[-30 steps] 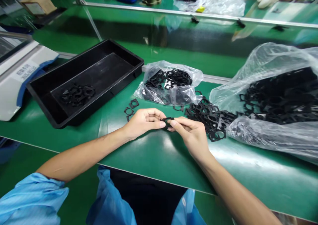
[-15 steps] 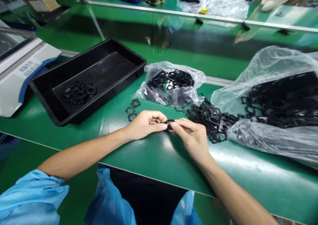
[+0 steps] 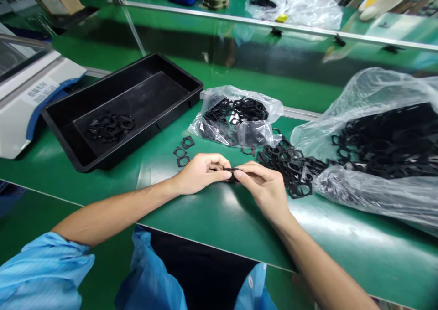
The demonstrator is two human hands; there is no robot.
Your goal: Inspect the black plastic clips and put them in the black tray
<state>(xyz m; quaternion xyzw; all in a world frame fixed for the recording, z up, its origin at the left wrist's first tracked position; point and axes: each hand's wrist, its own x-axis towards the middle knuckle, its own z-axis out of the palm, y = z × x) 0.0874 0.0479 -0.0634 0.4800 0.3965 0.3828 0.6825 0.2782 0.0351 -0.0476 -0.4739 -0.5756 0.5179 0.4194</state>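
Between my two hands is a small black plastic part [image 3: 233, 175], mostly covered by the fingers. My left hand [image 3: 201, 173] pinches its left side and my right hand [image 3: 263, 185] pinches its right side, thumbs on the near face. Just beyond my left hand, several flat black ring frames [image 3: 180, 152] lie on the green table. To the right of my right hand, a loose pile of similar black frames [image 3: 287, 162] spreads over the table. Behind the hands sits a clear plastic bag [image 3: 239, 134] filled with such frames.
A black tray [image 3: 160, 114] holding some black parts stands at the left, beside a white and blue machine [image 3: 51, 91]. A large clear bag [image 3: 369, 187] of black frames lies at the right. Along the back runs a metal-edged green shelf [image 3: 301, 26].
Both hands stay in place, still pinching the black part. The part has tilted slightly between the fingertips. The whole view has shifted a little.
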